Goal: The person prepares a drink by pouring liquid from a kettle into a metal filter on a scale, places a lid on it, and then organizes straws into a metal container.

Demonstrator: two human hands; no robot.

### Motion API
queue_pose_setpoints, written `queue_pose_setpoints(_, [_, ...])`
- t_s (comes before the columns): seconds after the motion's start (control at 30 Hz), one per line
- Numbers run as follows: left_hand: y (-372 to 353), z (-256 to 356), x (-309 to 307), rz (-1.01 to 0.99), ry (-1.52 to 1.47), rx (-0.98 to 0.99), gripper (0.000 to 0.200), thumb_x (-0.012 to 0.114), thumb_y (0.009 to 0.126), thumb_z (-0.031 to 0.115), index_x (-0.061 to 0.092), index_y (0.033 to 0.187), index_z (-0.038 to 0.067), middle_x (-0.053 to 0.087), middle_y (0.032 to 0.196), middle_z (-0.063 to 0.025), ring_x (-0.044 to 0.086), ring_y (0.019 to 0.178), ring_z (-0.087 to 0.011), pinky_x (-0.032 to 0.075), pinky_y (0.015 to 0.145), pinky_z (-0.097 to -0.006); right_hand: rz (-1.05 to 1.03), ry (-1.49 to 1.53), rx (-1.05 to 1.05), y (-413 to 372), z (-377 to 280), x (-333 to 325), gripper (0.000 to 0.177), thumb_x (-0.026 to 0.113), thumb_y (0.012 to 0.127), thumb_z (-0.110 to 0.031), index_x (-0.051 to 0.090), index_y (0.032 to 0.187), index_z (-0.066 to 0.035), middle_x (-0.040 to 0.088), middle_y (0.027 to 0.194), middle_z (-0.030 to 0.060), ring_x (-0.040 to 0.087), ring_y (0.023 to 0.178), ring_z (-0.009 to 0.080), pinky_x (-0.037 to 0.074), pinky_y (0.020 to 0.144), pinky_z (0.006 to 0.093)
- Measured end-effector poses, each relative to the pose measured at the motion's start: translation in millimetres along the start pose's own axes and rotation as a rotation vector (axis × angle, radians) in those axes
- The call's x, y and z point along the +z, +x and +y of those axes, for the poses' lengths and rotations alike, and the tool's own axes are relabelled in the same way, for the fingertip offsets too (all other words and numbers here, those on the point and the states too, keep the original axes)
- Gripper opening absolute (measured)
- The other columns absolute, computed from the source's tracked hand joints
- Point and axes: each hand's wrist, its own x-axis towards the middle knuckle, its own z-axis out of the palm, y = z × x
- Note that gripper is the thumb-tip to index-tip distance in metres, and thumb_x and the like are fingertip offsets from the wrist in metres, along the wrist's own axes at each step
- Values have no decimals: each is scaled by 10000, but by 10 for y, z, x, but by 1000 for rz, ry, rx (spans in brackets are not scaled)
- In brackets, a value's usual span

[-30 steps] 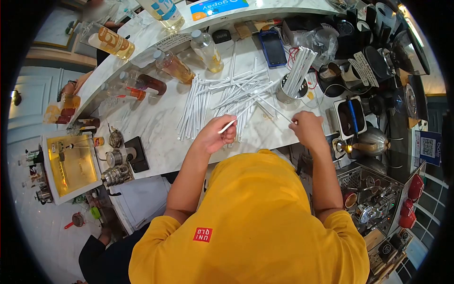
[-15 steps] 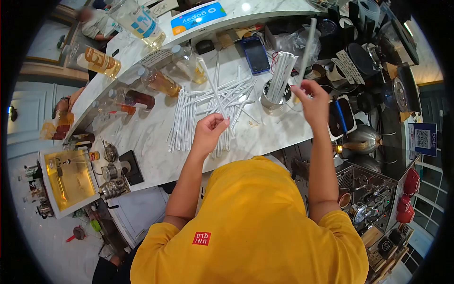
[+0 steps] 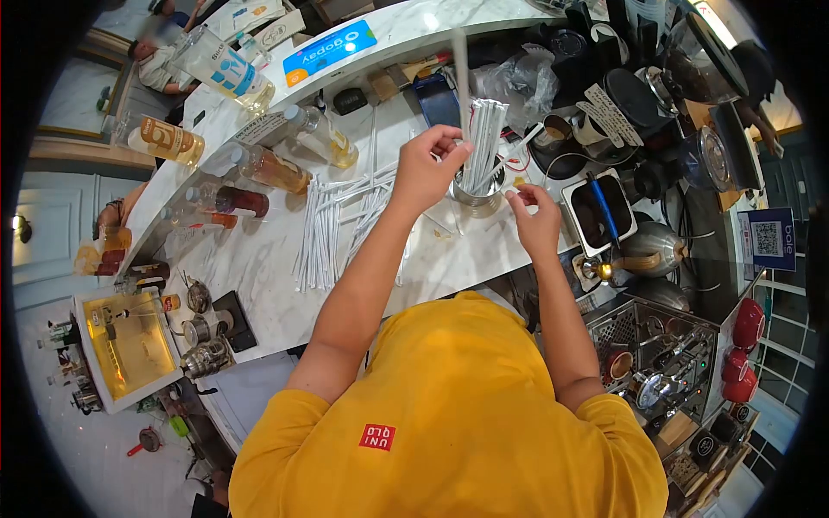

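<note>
My left hand (image 3: 432,168) is closed in a pinch on a long straw (image 3: 462,82), which stands upright and is blurred. It is beside the metal can (image 3: 477,205), which holds a bundle of white wrapped straws (image 3: 489,129). One straw (image 3: 521,145) leans out of the can to the right. My right hand (image 3: 537,226) is just right of the can, thumb and fingers a little apart, with no straw visible in it. A loose pile of white straws (image 3: 321,233) lies on the marble counter (image 3: 440,268), partly hidden behind my left forearm.
Several syrup bottles (image 3: 272,168) line the counter's left side. A phone (image 3: 434,99) lies behind the can. To the right are a square container (image 3: 574,203) with a blue pen (image 3: 602,207), a gooseneck kettle (image 3: 652,252) and crumpled plastic (image 3: 535,82).
My left hand has moved right with its straw, from the pile to the can. My right hand has come down and let go of the straw it held. The view has shifted slightly.
</note>
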Motion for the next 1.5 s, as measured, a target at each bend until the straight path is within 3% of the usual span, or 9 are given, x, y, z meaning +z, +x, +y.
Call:
queue_pose_setpoints(0.17, [-183, -611, 148, 52, 136, -178, 633, 845, 876, 260, 579, 1422, 78, 660, 954, -32, 584, 729, -116, 517, 681, -289, -17, 152, 82, 270, 88, 14, 326, 797, 930, -243, 741, 1136, 3, 734, 923, 88, 675, 821, 166, 540, 779, 317])
queue_pose_setpoints(0.27, [-425, -759, 181, 147, 82, -272, 660, 836, 886, 254, 548, 1453, 76, 650, 963, -50, 576, 740, -117, 519, 680, -292, 29, 177, 132, 540, 204, 140, 357, 773, 950, -270, 734, 1167, 9, 727, 894, 77, 644, 768, 139, 519, 750, 290])
queue_pose_setpoints(0.4, [-710, -817, 160, 177, 67, -248, 599, 817, 907, 240, 575, 1425, 61, 647, 1007, -69, 577, 775, -119, 525, 727, -299, -54, 348, 201, 915, 167, 260, 344, 749, 968, -269, 740, 1151, 22, 712, 818, 61, 621, 728, 110, 499, 722, 272])
queue_pose_setpoints(0.57, [-954, -854, -25, 200, 82, -303, 535, 811, 908, 232, 615, 1376, 59, 666, 1006, -53, 595, 811, -125, 531, 765, -305, -96, 187, 21, 894, -516, 238, 289, 728, 967, -216, 753, 1115, 30, 740, 838, 75, 639, 734, 108, 508, 695, 291])
queue_pose_setpoints(1.0, [-1172, -1039, -316, 252, 99, -330, 415, 804, 917, 239, 679, 1267, 55, 717, 970, -59, 626, 776, -142, 526, 728, -309, -122, -84, -94, 725, -491, 511, 293, 746, 956, -161, 741, 1201, -2, 726, 884, 89, 655, 739, 147, 535, 718, 307])
queue_pose_setpoints(1.1, [-1327, -1167, -475, 276, 342, -308, 368, 809, 898, 260, 702, 1188, 60, 722, 951, -87, 662, 775, -210, 537, 722, -366, 53, 0, -194, 424, -546, 465, 230, 751, 935, -169, 753, 1105, -14, 719, 864, 117, 690, 734, 209, 528, 695, 341])
queue_pose_setpoints(1.2, [-1483, -1258, -622, 241, 695, -346, 313, 820, 868, 287, 726, 1077, 72, 718, 919, -112, 689, 796, -290, 540, 721, -432, -16, 40, -319, -67, -520, 567, 171, 747, 938, -149, 747, 1046, -17, 695, 856, 115, 678, 729, 239, 525, 683, 355])
queue_pose_setpoints(1.3, [-1572, -1235, -659, 140, 758, -430, 286, 832, 844, 312, 740, 991, 84, 714, 896, -123, 700, 825, -335, 538, 722, -465, -472, -38, -202, -403, -343, 826, 230, 746, 934, -176, 737, 1105, -23, 709, 954, 127, 692, 793, 278, 546, 727, 396])
queue_pose_setpoints(1.5, [-1442, -1401, -565, 51, 913, -209, 218, 798, 872, 310, 795, 954, 108, 736, 808, -126, 720, 810, -351, 552, 723, -479, -517, -699, -368, -541, 103, 1386, 311, 740, 905, -207, 720, 1164, -37, 718, 1068, 163, 701, 957, 333, 569, 825, 471])
